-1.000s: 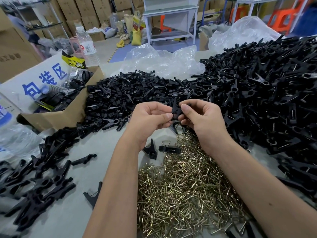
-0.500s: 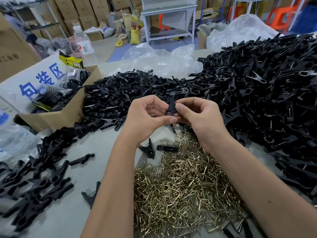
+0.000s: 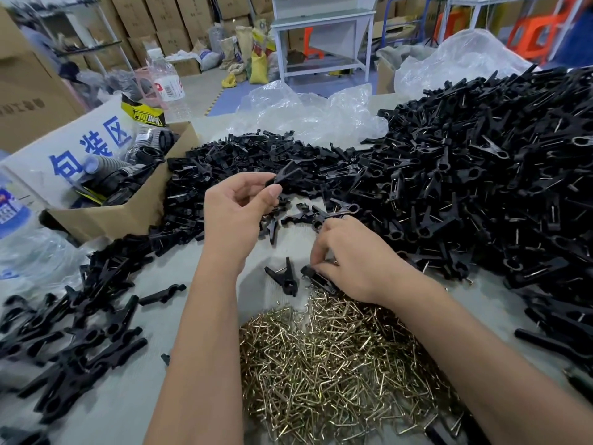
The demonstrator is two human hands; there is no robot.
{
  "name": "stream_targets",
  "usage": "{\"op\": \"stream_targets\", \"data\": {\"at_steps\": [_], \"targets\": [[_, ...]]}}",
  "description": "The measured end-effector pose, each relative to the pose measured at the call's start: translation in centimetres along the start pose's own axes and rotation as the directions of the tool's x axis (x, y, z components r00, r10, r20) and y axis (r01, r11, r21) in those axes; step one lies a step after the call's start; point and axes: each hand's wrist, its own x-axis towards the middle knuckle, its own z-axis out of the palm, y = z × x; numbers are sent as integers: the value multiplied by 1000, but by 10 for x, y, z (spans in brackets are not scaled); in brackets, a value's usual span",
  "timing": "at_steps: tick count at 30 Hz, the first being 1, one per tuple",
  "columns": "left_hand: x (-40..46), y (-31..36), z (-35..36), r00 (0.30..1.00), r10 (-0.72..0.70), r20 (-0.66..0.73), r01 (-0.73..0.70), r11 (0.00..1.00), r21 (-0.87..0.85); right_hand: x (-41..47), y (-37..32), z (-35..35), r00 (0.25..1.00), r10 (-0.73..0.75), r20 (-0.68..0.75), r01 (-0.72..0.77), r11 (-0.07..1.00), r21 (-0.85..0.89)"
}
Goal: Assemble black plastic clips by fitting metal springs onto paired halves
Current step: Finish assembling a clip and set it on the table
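Two hands over the table [image 3: 106,409], one black clip [image 3: 286,176] pinched between left hand [image 3: 236,208] fingertips, another clip half [image 3: 316,277] grasped under right hand [image 3: 353,261] fingers, springs [image 3: 337,374] piled just below.

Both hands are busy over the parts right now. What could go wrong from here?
1. The left hand only pinches its black clip at the fingertips; it could drop into the loose halves.
2. The right hand reaches a clip piece at the edge of the spring pile; tangled springs might come up with it.
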Motion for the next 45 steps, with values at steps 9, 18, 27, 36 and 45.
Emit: {"op": "stream_targets", "data": {"at_steps": [9, 18, 27, 36, 45], "targets": [[-2, 2, -2, 997, -10, 75, 7, 999, 36, 3, 10, -1, 898, 332, -289, 10, 641, 768], [-11, 9, 5, 959, -36, 282, 16, 997, 75, 7, 19, 2, 786, 568, -242, 53, 329, 943], [-11, 8, 10, 937, -26, 349, -5, 996, 87, 5, 18, -1, 819, 512, -258, -38, 497, 867], [-11, 12, 10, 916, -31, 399, -9, 995, 99, 4, 21, -3, 811, 532, -241, -112, 547, 830], [-11, 9, 11, 917, -43, 397, 2, 995, 104, 2, 19, -4, 787, 484, -383, -132, 738, 662]]}}
